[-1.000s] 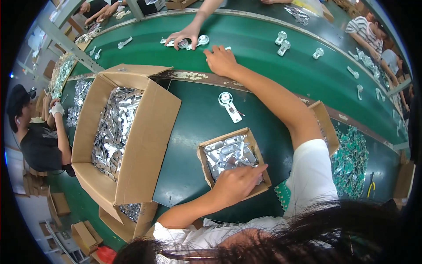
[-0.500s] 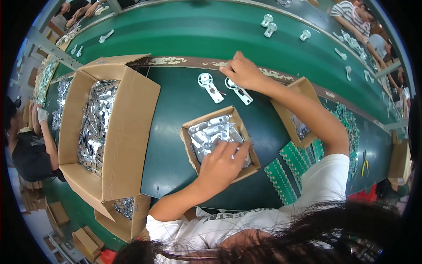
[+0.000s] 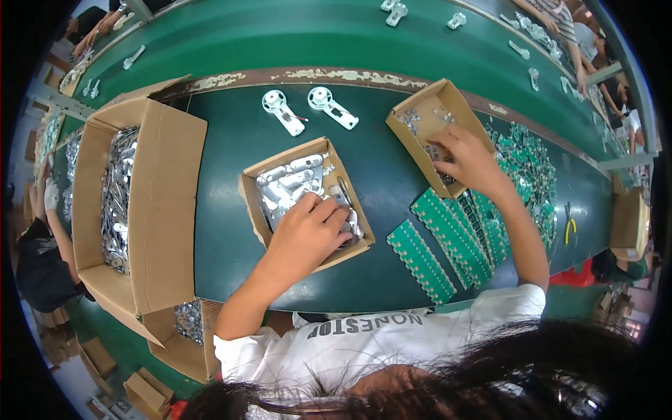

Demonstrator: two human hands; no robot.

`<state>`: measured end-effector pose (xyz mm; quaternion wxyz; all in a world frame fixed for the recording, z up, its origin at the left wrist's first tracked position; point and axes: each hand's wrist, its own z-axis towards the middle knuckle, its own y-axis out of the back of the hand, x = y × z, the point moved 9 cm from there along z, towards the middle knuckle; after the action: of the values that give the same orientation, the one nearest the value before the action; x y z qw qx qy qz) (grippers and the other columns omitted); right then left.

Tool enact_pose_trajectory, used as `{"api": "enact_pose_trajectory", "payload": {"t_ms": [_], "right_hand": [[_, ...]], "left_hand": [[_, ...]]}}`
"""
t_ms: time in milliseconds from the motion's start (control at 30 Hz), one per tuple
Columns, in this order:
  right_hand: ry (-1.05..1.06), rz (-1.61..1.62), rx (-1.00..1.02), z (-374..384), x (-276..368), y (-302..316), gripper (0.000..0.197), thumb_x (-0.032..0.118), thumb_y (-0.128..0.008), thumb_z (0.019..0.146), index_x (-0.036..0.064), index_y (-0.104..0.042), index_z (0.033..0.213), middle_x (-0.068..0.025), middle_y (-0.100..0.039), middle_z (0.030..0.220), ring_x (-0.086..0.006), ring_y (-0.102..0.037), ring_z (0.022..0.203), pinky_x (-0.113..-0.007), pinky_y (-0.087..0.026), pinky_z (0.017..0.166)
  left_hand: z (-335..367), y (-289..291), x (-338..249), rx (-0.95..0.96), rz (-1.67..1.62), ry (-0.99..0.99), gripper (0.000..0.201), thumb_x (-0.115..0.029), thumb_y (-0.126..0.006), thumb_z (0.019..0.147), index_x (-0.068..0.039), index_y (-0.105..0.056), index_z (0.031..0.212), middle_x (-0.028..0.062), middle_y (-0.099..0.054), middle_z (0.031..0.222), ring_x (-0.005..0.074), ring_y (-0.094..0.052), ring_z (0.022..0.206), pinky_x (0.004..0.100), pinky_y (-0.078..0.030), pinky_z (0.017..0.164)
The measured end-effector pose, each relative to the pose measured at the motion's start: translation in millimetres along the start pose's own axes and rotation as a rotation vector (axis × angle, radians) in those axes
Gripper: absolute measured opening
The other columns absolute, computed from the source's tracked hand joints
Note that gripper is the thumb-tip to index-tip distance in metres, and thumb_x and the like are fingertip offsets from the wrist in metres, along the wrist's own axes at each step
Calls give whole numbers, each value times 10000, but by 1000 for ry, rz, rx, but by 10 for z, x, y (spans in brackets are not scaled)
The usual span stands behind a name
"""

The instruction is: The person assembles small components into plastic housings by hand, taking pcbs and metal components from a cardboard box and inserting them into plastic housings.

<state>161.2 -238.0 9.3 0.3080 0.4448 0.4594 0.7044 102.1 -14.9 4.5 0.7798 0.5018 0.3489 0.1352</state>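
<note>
My left hand (image 3: 311,227) rests in the middle cardboard box (image 3: 253,227), fingers curled down among shiny silver metal parts (image 3: 283,185). What its fingertips grip is hidden beneath them. My right hand (image 3: 465,161) reaches into a smaller cardboard box (image 3: 413,143) holding little metal pieces (image 3: 413,120). Its thumb and fingers are drawn together at the pieces, and anything between them is too small to make out. Beyond the middle box lie two white assemblies, each with a round head, a flat handle and a thin red wire: a left one (image 3: 283,112) and a right one (image 3: 332,107).
Green circuit-board panels (image 3: 423,262) and a heap of small green boards (image 3: 525,164) lie at the right, near yellow-handled pliers (image 3: 571,227). A tall cardboard box (image 3: 164,210) of metal strips stands left. Past the table's rim, a green conveyor (image 3: 280,42) carries more assemblies; people work nearby.
My right hand has moved from the far assembly, right and nearer, into the small box. My left hand stays in the middle box. The view has shifted, so things appear further left.
</note>
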Motion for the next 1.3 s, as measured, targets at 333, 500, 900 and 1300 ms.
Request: {"api": "enact_pose_trajectory", "payload": {"t_ms": [333, 500, 900, 1300], "right_hand": [[-94, 170, 165, 76, -171, -154, 45, 31, -583, 812, -5, -558, 821, -149, -575, 777, -341, -590, 758, -412, -472, 670], [-287, 569, -213, -2, -171, 86, 103, 0, -605, 846, -22, -598, 946, -107, -644, 807, -160, -636, 711, -276, -508, 637], [-133, 1633, 72, 220, 1306, -518, 144, -49, -685, 798, -45, -648, 937, -113, -674, 879, -143, -664, 790, -255, -544, 703], [286, 826, -167, 261, 1466, -213, 198, -36, -754, 695, 14, -674, 869, -88, -665, 826, -180, -606, 687, -285, -453, 616]], "left_hand": [[-1, 392, 384, -368, -214, 285, 77, -94, -644, 851, -22, -626, 832, 77, -650, 731, 191, -628, 588, 275, -504, 516], [-95, 56, 518, -271, -1155, 628, 145, -113, -580, 927, 21, -593, 980, 55, -658, 768, 97, -637, 641, 225, -538, 538], [-46, -36, 394, -358, -1885, 409, 106, 42, -518, 893, 8, -585, 967, 54, -498, 998, 149, -580, 940, 277, -496, 799], [-157, -126, 465, -259, -1722, 562, 154, 2, -442, 921, -29, -535, 1039, 54, -581, 951, 77, -555, 751, 223, -449, 598]]}}
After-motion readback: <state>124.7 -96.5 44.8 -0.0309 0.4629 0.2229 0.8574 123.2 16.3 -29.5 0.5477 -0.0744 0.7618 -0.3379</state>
